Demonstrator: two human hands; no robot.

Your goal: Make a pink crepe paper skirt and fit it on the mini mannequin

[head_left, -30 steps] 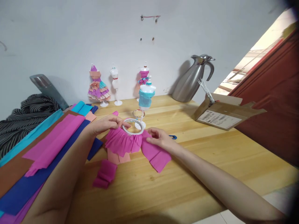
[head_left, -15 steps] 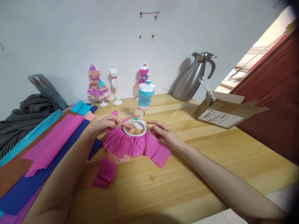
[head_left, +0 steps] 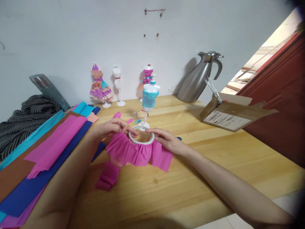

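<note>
A white roll of tape [head_left: 143,142] is held slightly raised above the table, with a gathered strip of pink crepe paper [head_left: 140,156] hanging from its near edge. My left hand [head_left: 111,128] is closed at the strip's left end, its index finger reaching into the ring. On the other side, my right hand [head_left: 169,141] grips the roll's right rim between thumb and fingers; the strip's flat right end hangs below it. Just behind the roll stands a small white mannequin [head_left: 150,109] wrapped in turquoise paper. A loose pink piece [head_left: 108,176] lies in front.
Coloured crepe sheets [head_left: 57,140] are stacked at left beside striped cloth [head_left: 38,109]. Along the wall stand a mannequin in a ruffled dress [head_left: 101,87], a mostly bare mannequin [head_left: 117,83] and a pink-topped one [head_left: 148,71]. A steel jug [head_left: 196,79] and cardboard box [head_left: 228,116] are at right.
My right hand has closed onto the roll's right rim, where its fingers were apart from it before. The roll and pink strip have shifted slightly right and tilted up.
</note>
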